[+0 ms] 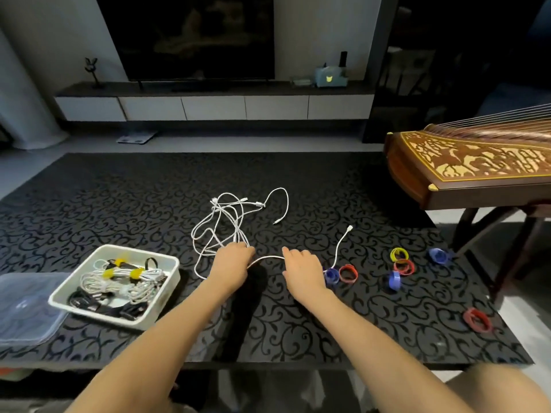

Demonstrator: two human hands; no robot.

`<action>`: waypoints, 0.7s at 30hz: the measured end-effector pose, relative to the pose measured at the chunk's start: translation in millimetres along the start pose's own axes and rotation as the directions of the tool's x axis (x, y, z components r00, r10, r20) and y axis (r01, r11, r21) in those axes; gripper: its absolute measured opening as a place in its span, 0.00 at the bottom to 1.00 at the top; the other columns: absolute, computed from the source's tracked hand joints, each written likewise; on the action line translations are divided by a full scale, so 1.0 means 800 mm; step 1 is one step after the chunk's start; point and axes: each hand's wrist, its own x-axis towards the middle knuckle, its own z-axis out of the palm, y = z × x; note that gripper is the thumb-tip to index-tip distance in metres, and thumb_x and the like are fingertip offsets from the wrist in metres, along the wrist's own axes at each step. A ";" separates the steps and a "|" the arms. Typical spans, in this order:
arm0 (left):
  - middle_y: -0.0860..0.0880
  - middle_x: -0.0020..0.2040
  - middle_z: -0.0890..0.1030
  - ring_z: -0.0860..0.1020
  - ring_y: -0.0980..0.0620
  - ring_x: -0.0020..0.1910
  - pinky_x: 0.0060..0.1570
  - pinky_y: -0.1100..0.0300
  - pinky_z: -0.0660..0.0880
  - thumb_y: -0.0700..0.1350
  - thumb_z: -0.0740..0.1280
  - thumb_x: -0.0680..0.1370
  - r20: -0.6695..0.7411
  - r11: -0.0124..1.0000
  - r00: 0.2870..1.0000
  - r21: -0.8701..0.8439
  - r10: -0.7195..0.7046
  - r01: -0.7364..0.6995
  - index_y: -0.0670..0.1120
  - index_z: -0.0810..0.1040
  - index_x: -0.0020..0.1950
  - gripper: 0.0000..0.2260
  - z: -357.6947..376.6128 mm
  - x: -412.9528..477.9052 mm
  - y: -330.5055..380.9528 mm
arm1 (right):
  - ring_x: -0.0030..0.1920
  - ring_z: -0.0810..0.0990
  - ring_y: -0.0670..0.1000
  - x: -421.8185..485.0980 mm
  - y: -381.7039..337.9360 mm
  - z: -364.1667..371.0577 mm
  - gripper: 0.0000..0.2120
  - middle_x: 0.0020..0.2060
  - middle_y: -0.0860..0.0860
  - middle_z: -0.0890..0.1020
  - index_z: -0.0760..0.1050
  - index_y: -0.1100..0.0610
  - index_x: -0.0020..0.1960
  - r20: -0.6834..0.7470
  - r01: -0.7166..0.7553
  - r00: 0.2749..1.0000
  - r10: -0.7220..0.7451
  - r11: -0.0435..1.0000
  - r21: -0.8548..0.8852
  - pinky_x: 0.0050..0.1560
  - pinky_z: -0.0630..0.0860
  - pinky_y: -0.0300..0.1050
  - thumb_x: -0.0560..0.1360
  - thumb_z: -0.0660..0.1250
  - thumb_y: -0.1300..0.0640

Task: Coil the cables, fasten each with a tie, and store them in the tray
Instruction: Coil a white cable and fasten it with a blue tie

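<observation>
Left hand (234,263) and right hand (301,269) each pinch the white cable (268,257), stretched sideways mid-frame, its tangle (237,232) above the left.

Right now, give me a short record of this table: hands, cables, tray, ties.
left hand: grips the white cable beside the tangle
right hand: holds the same cable further along
tangle: loose white cables, uncoiled, beyond the hands
tray: left side, holds tied bundles
lid: clear, left of tray
ties: coloured loops scattered on the right
</observation>
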 end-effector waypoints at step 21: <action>0.46 0.65 0.76 0.77 0.50 0.59 0.55 0.62 0.72 0.34 0.66 0.76 -0.206 0.489 0.873 -0.871 -0.441 0.042 0.46 0.82 0.53 0.11 -0.172 0.102 -0.123 | 0.31 0.75 0.48 0.148 0.001 -0.374 0.11 0.30 0.52 0.75 0.72 0.56 0.40 -0.529 0.419 0.810 0.254 0.382 0.824 0.36 0.79 0.45 0.79 0.59 0.64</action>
